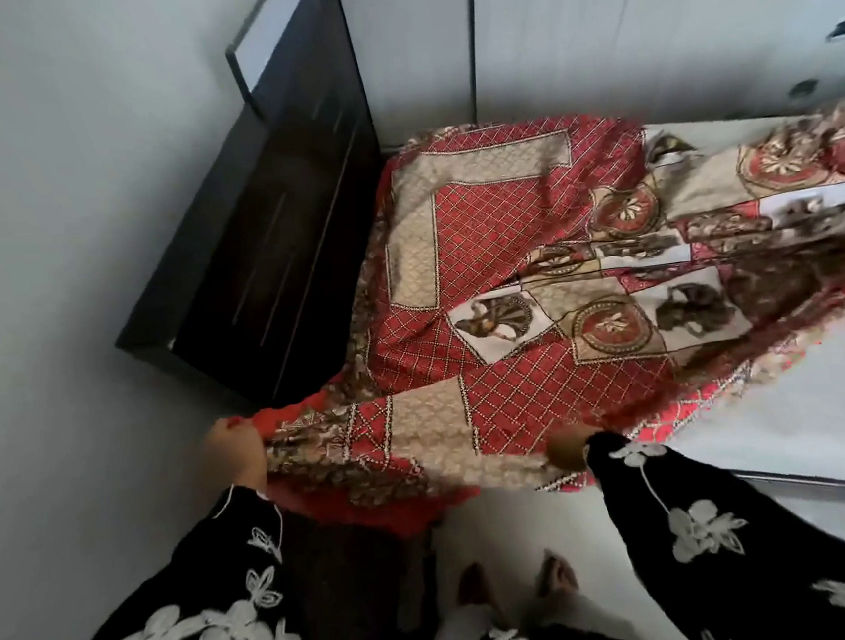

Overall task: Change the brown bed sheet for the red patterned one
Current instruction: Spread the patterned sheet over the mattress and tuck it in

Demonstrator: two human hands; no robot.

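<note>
The red patterned sheet (519, 269) lies spread and rumpled over the left part of the bed, its right side blurred and lifted off the bare white mattress (781, 419). My left hand (234, 454) grips the sheet's near corner at the bed's left edge. Only the wrist of my right hand (567, 453) shows; the hand itself is under the sheet's near edge, hidden by cloth. No brown sheet is in view.
A dark wooden headboard (266, 221) stands against the left wall. White wardrobe doors (640, 25) run behind the bed. A dark brown bed frame panel (352, 574) is by my legs, with my feet (512, 579) on the pale floor.
</note>
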